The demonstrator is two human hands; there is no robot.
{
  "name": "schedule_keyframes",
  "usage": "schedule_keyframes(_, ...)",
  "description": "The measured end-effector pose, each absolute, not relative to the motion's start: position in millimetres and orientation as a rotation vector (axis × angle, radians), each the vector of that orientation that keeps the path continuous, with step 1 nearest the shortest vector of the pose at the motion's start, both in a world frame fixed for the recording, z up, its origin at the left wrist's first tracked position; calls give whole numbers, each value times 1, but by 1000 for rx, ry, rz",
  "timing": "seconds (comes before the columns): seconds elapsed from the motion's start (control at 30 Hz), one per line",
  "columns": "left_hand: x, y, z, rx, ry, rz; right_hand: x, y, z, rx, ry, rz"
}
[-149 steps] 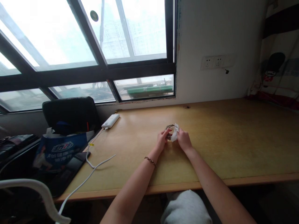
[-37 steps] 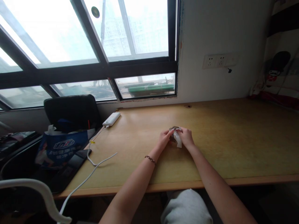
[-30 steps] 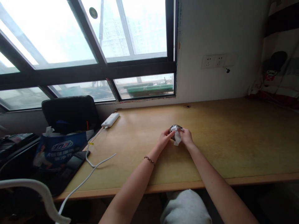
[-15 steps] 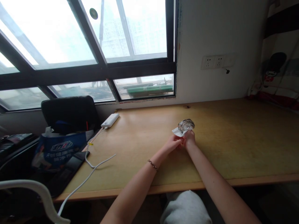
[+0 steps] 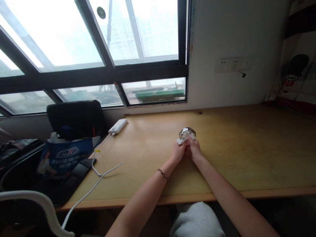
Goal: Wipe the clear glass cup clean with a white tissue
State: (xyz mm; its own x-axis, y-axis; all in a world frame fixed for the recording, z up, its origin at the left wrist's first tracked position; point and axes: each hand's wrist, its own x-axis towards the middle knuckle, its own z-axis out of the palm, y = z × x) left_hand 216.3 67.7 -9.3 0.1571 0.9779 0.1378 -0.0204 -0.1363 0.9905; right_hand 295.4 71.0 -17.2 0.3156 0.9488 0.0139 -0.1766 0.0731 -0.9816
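Above the desk, both hands are closed around a small shiny, faceted glass-like object (image 5: 187,129); its exact kind is not clear. White tissue (image 5: 181,141) is pressed against its near side and sticks out on the left and between the thumbs. My left hand (image 5: 179,152) grips the left lower side, with the thumb up at the tissue. My right hand (image 5: 194,149) grips from the right, its thumb on the tissue at the front. The fingers underneath are mostly hidden by the hands.
On the wooden desk (image 5: 234,148), a white power bank (image 5: 118,126) lies at the left edge with a white cable (image 5: 103,175) trailing forward. Left of the desk stand a black chair (image 5: 76,115) and a blue bag (image 5: 66,154). A window and wall sockets (image 5: 229,64) are behind.
Both hands have moved slightly left with the object, which has turned so its faceted side shows differently. The tissue now sits nearer the front, under the thumbs. The view has shifted a little.
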Motion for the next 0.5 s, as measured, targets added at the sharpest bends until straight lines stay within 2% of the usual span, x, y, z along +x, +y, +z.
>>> schedule_keyframes(0.1,214,72,-13,1286,982,1224,299,70,-9,-1329,-853,970)
schedule_keyframes(0.27,212,71,-10,1234,986,1286,302,59,5,-1551,-1165,529)
schedule_keyframes(0.4,205,70,-3,1469,1172,1308,302,48,14,-1703,-1380,247)
schedule_keyframes(0.5,197,71,2,1687,1308,1293,303,47,12,-1767,-1408,217)
